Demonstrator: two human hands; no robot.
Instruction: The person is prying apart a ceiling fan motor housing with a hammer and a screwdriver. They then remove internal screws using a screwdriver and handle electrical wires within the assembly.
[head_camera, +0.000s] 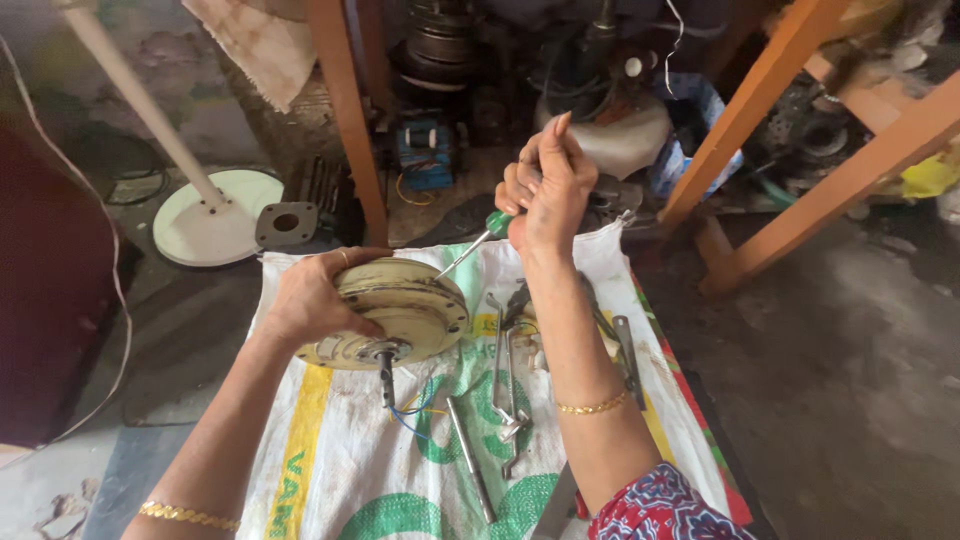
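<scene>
The left hand (305, 300) is clamped over the 9 o'clock rim of a cream fan motor housing (400, 310), tilted on edge above a printed woven sack (330, 450); it looks heavy, rigid cast metal, best gripped by the rim, not the wires. The right hand (545, 185) is closed on a green-handled screwdriver (478, 238), tip at the housing's 1 o'clock edge; loose steel tools (505, 385) lie at 4 o'clock

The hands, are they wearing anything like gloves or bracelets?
No gloves. The left hand has a ring on one finger and a gold bangle further up the arm. The right hand has a thin gold bracelet, and a red and blue patterned sleeve at the elbow.
</scene>
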